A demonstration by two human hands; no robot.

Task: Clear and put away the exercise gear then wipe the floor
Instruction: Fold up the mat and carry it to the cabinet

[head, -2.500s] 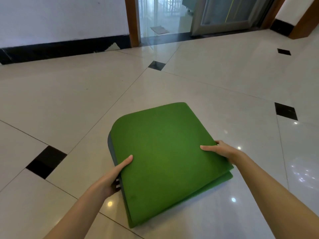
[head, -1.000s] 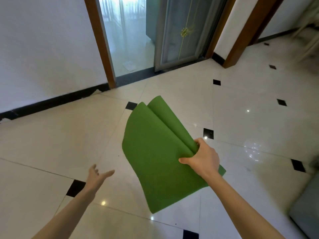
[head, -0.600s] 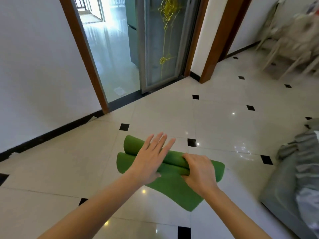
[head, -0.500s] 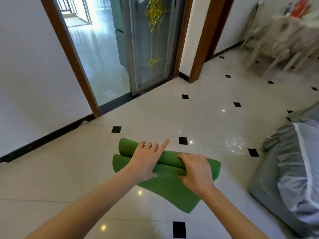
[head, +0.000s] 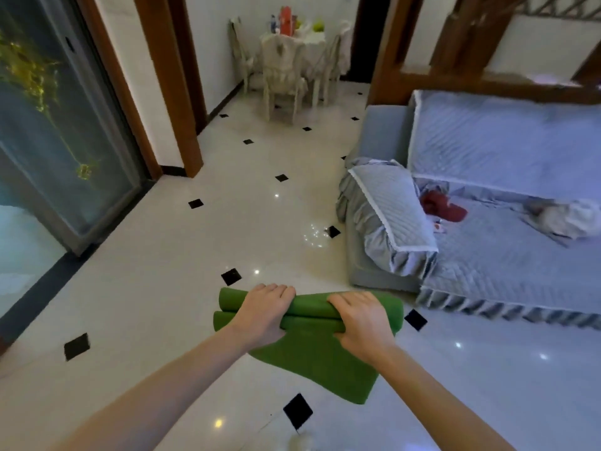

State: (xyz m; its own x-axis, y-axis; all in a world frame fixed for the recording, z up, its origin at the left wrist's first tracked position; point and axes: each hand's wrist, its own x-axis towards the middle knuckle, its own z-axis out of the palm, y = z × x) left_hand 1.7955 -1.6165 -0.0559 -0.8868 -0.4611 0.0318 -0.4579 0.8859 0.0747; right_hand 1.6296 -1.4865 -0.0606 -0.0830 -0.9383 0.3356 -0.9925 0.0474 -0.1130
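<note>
A folded green exercise mat (head: 310, 362) is held in the air above the glossy white tiled floor (head: 156, 288), its folded layers bunched at the top and a loose flap hanging down toward me. My left hand (head: 261, 315) grips the left part of the bunched fold, fingers curled over the top. My right hand (head: 362, 322) grips the right part the same way. Both forearms reach in from the bottom of the view.
A grey-covered sofa (head: 507, 222) with a frilled armrest cushion (head: 387, 219) stands to the right, a red item (head: 440, 206) on its seat. A glass sliding door (head: 55, 131) is at the left. A white-draped table with chairs (head: 289, 60) stands at the back.
The mat went from lying folded on the floor to being lifted by my right hand, then my left hand joined. The view has swung right, bringing the sofa and table in.
</note>
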